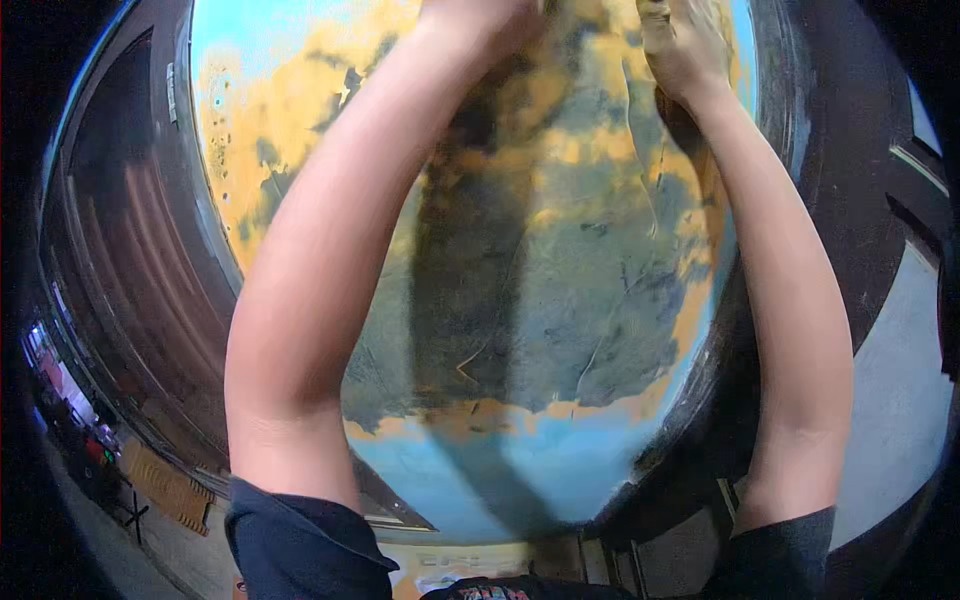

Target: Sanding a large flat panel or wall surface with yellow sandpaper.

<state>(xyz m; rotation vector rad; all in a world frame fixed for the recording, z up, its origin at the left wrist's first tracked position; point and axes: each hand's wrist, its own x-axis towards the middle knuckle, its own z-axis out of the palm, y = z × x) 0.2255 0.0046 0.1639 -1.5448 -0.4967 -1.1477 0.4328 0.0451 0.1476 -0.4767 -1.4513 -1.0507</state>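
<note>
Both my arms stretch up over a large panel (465, 315) coated in patchy blue, ochre and dark grey-green, with ridges and thin scratches. My left hand (487, 22) is mostly cut off by the top edge of the view, so its fingers and anything in them are hidden. At the upper right, over the panel's right side, my right hand (690, 52) is blurred. Its fingers look bent near a small dark patch, and I cannot tell whether it holds something. A dark shadow runs down the panel's middle between my forearms.
Dark framing (795, 225) borders the panel on the right, and a brown panelled surface (142, 247) curves along the left. A piece of cardboard (165, 484) lies at the lower left. Further right is a pale surface (892, 397).
</note>
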